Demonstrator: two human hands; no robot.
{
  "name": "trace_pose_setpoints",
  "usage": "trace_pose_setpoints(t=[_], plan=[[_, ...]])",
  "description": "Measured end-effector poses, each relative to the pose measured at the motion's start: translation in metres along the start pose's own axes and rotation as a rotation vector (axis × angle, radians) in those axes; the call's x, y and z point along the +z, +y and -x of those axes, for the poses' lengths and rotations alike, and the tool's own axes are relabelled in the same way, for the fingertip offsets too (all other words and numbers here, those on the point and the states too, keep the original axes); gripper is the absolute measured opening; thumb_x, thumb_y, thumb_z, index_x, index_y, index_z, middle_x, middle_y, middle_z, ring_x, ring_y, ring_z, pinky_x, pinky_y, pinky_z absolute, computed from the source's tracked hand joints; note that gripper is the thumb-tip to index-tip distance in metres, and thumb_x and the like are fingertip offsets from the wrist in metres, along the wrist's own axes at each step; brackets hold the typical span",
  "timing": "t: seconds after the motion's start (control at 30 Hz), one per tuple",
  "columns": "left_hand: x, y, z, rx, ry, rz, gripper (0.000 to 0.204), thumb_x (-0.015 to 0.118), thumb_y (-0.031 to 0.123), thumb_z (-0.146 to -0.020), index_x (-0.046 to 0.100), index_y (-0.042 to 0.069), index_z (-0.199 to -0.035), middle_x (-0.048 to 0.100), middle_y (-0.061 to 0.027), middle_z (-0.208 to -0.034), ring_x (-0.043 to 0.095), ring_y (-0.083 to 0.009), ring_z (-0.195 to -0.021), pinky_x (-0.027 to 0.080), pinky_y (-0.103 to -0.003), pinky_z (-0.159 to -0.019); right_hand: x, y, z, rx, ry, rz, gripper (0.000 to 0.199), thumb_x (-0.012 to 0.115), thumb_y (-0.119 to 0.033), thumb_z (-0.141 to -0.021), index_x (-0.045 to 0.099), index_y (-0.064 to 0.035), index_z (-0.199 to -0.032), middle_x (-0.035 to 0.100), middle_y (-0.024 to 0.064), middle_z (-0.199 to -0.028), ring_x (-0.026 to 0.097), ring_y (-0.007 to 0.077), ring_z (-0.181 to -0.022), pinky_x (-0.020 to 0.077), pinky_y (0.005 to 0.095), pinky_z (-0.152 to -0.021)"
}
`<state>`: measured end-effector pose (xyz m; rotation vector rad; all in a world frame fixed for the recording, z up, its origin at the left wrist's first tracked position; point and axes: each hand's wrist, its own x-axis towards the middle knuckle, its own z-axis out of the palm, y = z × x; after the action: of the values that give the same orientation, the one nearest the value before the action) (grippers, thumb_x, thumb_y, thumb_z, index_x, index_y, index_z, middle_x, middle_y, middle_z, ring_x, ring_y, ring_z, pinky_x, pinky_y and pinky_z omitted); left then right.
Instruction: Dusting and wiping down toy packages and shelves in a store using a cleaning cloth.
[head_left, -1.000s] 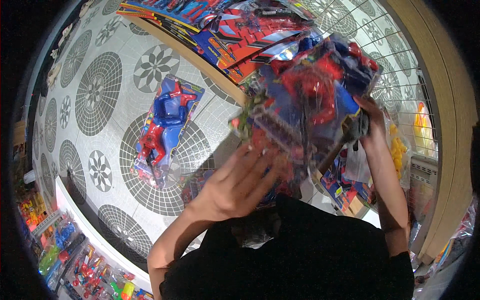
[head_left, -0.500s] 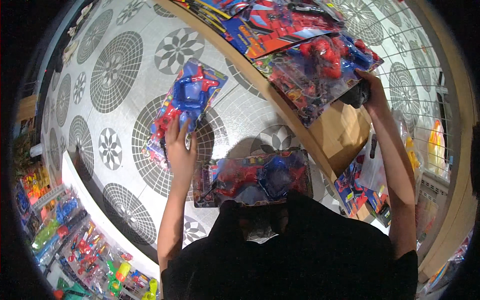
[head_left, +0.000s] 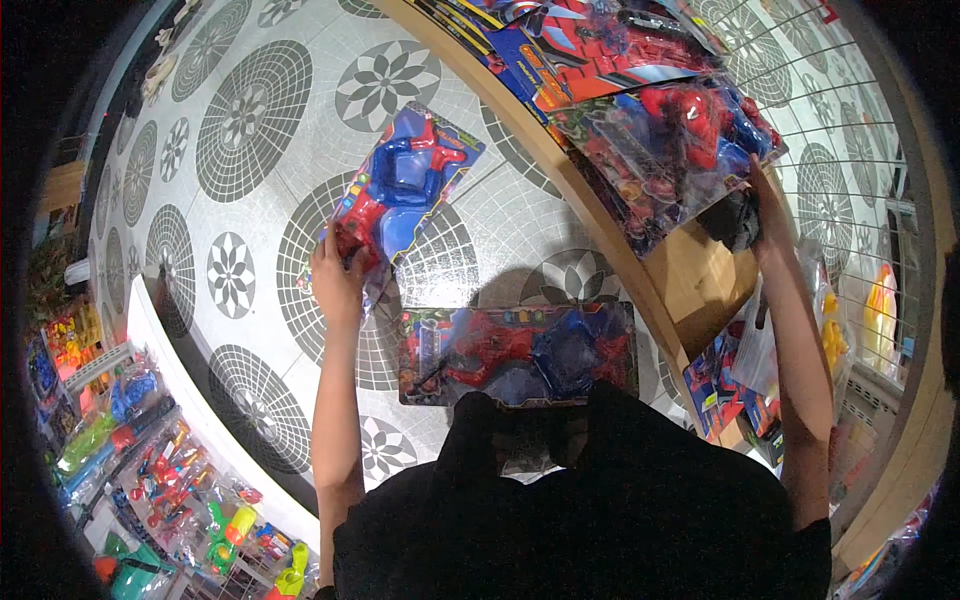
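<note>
Seemingly taking hold, the left hand (head_left: 338, 280) bends its fingers over the near end of a flat, clear-fronted red-and-blue figure pack (head_left: 408, 180) on the grey-patterned floor (head_left: 430, 285), grip unclear; lifting calls for a firm pinch. Its long axis slants away rightward, blue-limbed end farthest. The right hand's (head_left: 770, 215) fingers meet another red-and-blue pack (head_left: 662, 165), clasp unclear.

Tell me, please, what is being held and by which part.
The left hand has the packaged superhero figure by its near end; I cannot tell for the right hand.
</note>
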<state>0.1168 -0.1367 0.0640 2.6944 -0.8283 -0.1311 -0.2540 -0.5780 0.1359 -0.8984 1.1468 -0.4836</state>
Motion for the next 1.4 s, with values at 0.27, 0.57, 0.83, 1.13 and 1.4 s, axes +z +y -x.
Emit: trace_pose_setpoints(t=[0.27,0.57,0.83,1.13,1.4], plan=[[-0.009,-0.006,0.005,-0.045,0.121,0.128,0.052,0.071,0.021,-0.078,0.055,0.008,-0.125,0.065,-0.0185,-0.098,0.063,-0.0334,-0.084,0.048,-0.039,-0.076,0.026,0.004,0.038,0.005,0.028,0.046,0.063,0.054,-0.055,-0.087,0.054,0.0019,-0.114,0.065,0.0106,-0.082,0.064,0.0183,-0.072,0.0521,0.0283,-0.069],[-0.044,0.026,0.015,-0.124,0.255,0.217,0.043,0.074,0.022,-0.077,0.064,0.007,-0.116,0.067,-0.0143,-0.099,0.065,-0.0227,-0.085,0.049,-0.033,-0.076,0.022,0.008,0.054,-0.022,0.077,0.048,0.053,0.054,-0.049,-0.089,0.058,0.0003,-0.107,0.064,0.0093,-0.078,0.063,0.0179,-0.07,0.0508,0.028,-0.067],[-0.088,0.047,0.013,-0.074,0.47,0.503,0.038,0.07,0.003,-0.078,0.062,0.0,-0.116,0.068,-0.0123,-0.103,0.061,-0.0136,-0.093,0.047,-0.029,-0.086,0.053,0.0,0.094,-0.153,0.059,0.697,0.034,0.051,-0.033,-0.091,0.063,-0.004,-0.077,0.057,0.0017,-0.066,0.054,0.0111,-0.06,0.0418,0.026,-0.056],[-0.145,0.131,0.016,-0.072,0.498,0.946,0.038,0.065,0.0,-0.083,0.057,-0.005,-0.119,0.063,-0.0154,-0.11,0.061,-0.0179,-0.095,0.051,-0.029,-0.082,0.145,-0.011,0.159,-0.09,-0.78,0.833,0.034,0.063,-0.026,-0.086,0.063,-0.0011,-0.109,0.067,0.0071,-0.083,0.061,0.0112,-0.077,0.0474,0.025,-0.07],[-0.147,0.215,0.042,-0.014,-0.065,0.928,0.044,0.073,0.008,-0.077,0.06,-0.002,-0.118,0.065,-0.0139,-0.109,0.06,-0.0173,-0.1,0.044,-0.029,-0.091,0.174,-0.004,0.174,-0.026,-0.226,0.238,0.04,0.068,-0.029,-0.084,0.057,-0.0079,-0.116,0.065,0.0043,-0.099,0.062,0.016,-0.091,0.0494,0.0308,-0.083]])
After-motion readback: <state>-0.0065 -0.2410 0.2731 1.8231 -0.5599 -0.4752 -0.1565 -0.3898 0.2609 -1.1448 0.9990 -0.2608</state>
